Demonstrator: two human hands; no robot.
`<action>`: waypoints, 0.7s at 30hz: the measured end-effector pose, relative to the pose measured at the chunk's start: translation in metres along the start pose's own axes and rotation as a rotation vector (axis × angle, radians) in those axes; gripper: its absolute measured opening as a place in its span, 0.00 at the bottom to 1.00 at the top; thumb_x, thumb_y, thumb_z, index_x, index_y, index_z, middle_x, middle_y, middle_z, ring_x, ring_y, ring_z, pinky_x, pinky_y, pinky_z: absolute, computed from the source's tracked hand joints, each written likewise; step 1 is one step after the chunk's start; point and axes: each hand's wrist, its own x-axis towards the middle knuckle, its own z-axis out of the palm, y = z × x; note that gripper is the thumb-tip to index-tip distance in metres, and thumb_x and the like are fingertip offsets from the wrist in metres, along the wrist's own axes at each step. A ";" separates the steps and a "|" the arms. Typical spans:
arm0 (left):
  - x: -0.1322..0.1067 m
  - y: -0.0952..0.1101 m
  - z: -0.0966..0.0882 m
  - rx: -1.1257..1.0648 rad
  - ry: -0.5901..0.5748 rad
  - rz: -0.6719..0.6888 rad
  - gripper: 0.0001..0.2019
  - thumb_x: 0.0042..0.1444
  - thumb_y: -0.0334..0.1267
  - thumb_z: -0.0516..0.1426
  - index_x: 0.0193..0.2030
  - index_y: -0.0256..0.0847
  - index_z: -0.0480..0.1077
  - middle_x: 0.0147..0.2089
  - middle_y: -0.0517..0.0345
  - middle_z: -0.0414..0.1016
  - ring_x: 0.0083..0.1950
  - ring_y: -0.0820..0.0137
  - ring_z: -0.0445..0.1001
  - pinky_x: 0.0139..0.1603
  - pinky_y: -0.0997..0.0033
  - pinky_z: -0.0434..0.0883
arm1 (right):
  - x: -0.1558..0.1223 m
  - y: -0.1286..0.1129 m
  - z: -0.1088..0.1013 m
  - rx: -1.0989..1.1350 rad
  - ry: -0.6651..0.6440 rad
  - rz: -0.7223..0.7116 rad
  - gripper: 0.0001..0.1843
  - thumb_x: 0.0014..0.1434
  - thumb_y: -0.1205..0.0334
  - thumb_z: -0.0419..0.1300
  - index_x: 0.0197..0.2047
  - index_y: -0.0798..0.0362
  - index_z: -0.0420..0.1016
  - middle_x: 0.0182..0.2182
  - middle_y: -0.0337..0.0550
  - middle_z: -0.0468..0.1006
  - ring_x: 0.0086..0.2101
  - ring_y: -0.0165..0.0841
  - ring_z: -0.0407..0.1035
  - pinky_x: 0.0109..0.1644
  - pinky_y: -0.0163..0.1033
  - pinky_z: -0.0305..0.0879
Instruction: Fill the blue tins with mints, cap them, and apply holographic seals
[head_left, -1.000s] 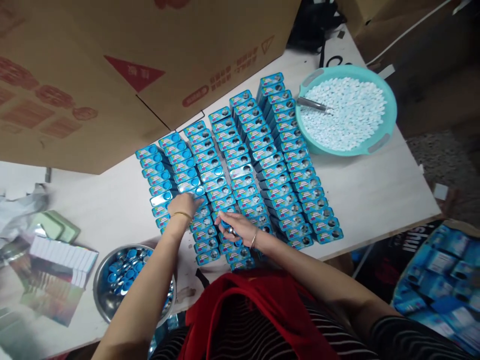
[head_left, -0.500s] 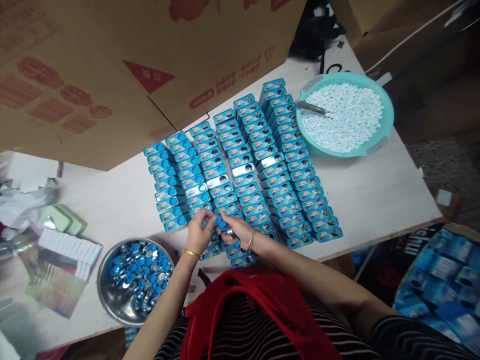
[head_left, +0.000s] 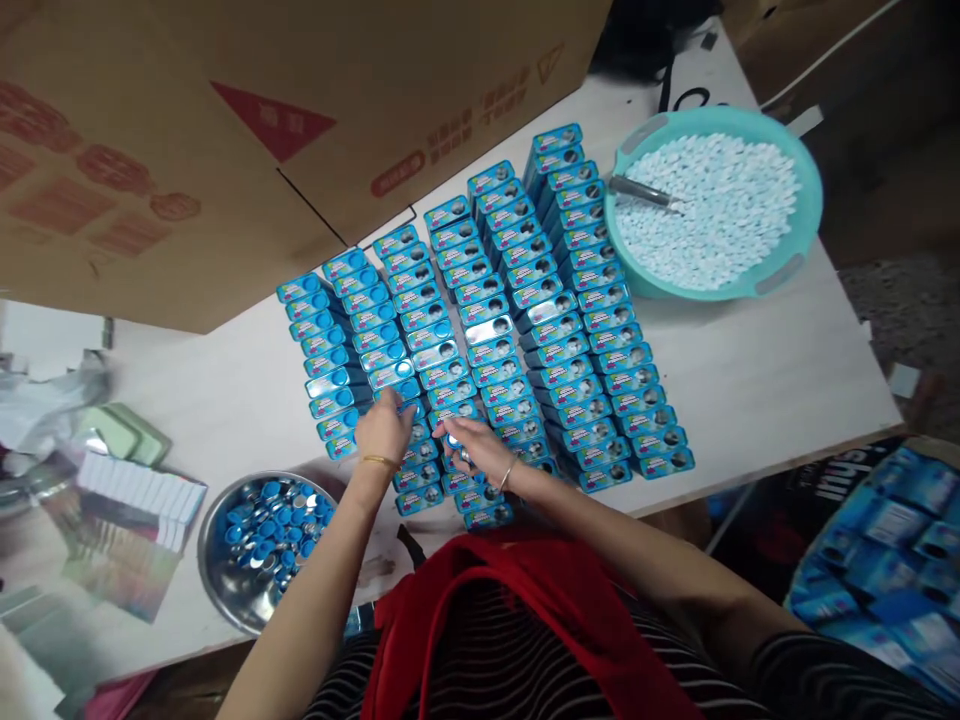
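Note:
Rows of small blue tins (head_left: 491,375) with printed tops stand on the table. In the two left rows, round blue caps (head_left: 341,377) sit in the top holes; many tins further right show open round holes with pale contents. My left hand (head_left: 384,432) is on a tin in the second row, its fingers bent down and closed at the top; what they pinch is hidden. My right hand (head_left: 480,452) is half curled above the middle rows, closed round small blue-and-silver caps (head_left: 453,440). A steel bowl (head_left: 214,590) of loose blue-and-silver caps stands at lower left.
A turquoise basin (head_left: 806,215) of small pale pellets with a metal scoop (head_left: 641,190) stands back right. A large cardboard box (head_left: 300,60) borders the back. Green lids (head_left: 124,435) and printed sheets lie left. Below the right edge is a container of blue packs (head_left: 885,580).
My hands were close together at the caps; now they are apart. My left hand has moved away and left onto a tin in the second row. The right hand keeps its caps.

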 end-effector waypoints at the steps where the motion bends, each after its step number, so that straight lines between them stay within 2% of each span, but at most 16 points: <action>1: -0.001 -0.001 0.001 -0.004 0.027 -0.002 0.14 0.60 0.46 0.52 0.48 0.40 0.64 0.42 0.50 0.75 0.45 0.58 0.74 0.44 0.64 0.67 | 0.003 0.001 0.002 -0.058 0.007 -0.033 0.21 0.58 0.41 0.56 0.37 0.53 0.71 0.22 0.32 0.64 0.15 0.21 0.52 0.17 0.31 0.43; 4: -0.001 -0.003 0.005 0.044 0.177 -0.020 0.21 0.58 0.49 0.54 0.53 0.38 0.64 0.54 0.42 0.70 0.57 0.54 0.67 0.55 0.55 0.64 | 0.011 0.003 0.007 -0.199 0.029 -0.143 0.17 0.60 0.46 0.56 0.35 0.53 0.72 0.21 0.32 0.64 0.18 0.23 0.54 0.20 0.31 0.48; 6: 0.004 -0.004 0.007 0.068 0.223 -0.033 0.30 0.56 0.50 0.55 0.63 0.39 0.57 0.65 0.39 0.59 0.67 0.49 0.54 0.62 0.46 0.57 | 0.014 0.001 0.011 -0.208 0.044 -0.142 0.17 0.60 0.46 0.55 0.35 0.53 0.72 0.21 0.33 0.64 0.18 0.23 0.55 0.20 0.31 0.49; 9: 0.015 -0.008 0.007 0.037 0.135 -0.078 0.47 0.53 0.53 0.58 0.71 0.38 0.38 0.73 0.40 0.39 0.73 0.46 0.34 0.66 0.39 0.48 | 0.011 -0.007 0.014 -0.139 0.044 -0.044 0.21 0.62 0.44 0.53 0.37 0.54 0.72 0.21 0.33 0.64 0.15 0.23 0.55 0.18 0.31 0.47; 11: 0.018 -0.010 0.007 0.004 0.109 -0.094 0.51 0.50 0.52 0.60 0.72 0.38 0.35 0.74 0.41 0.33 0.73 0.44 0.29 0.66 0.37 0.47 | 0.006 -0.013 0.014 -0.084 0.042 0.015 0.25 0.61 0.40 0.51 0.38 0.55 0.72 0.21 0.33 0.65 0.13 0.23 0.54 0.16 0.31 0.43; 13: 0.013 -0.009 0.007 -0.056 0.181 -0.039 0.46 0.50 0.48 0.61 0.71 0.39 0.42 0.74 0.41 0.36 0.73 0.45 0.33 0.66 0.39 0.48 | 0.000 -0.017 0.013 -0.028 0.049 0.059 0.29 0.60 0.36 0.50 0.38 0.56 0.72 0.20 0.34 0.65 0.12 0.22 0.54 0.14 0.30 0.40; 15: -0.001 -0.005 0.011 -0.192 0.248 0.122 0.32 0.54 0.43 0.58 0.65 0.40 0.57 0.69 0.41 0.51 0.70 0.50 0.48 0.66 0.46 0.54 | -0.006 -0.018 0.011 0.015 0.048 0.085 0.31 0.59 0.34 0.50 0.38 0.57 0.72 0.19 0.34 0.66 0.12 0.21 0.54 0.14 0.29 0.38; 17: -0.021 0.001 0.018 -0.354 0.225 0.333 0.17 0.56 0.41 0.56 0.52 0.41 0.69 0.57 0.46 0.67 0.61 0.57 0.64 0.61 0.55 0.62 | -0.011 -0.017 0.009 0.045 0.042 0.098 0.32 0.58 0.32 0.50 0.38 0.57 0.71 0.18 0.34 0.66 0.12 0.21 0.54 0.13 0.28 0.37; 19: -0.042 0.006 0.026 -0.462 0.175 0.454 0.08 0.55 0.39 0.56 0.41 0.42 0.72 0.45 0.52 0.72 0.49 0.63 0.70 0.54 0.60 0.66 | -0.016 -0.012 0.008 0.080 0.018 0.112 0.31 0.57 0.32 0.51 0.38 0.56 0.70 0.16 0.31 0.63 0.11 0.21 0.53 0.13 0.28 0.37; 21: -0.059 0.008 0.034 -0.521 0.194 0.449 0.04 0.54 0.37 0.56 0.34 0.42 0.71 0.39 0.55 0.71 0.44 0.65 0.70 0.50 0.62 0.67 | -0.020 -0.007 0.009 0.113 -0.012 0.140 0.29 0.58 0.33 0.51 0.37 0.55 0.68 0.15 0.30 0.61 0.11 0.21 0.52 0.13 0.28 0.37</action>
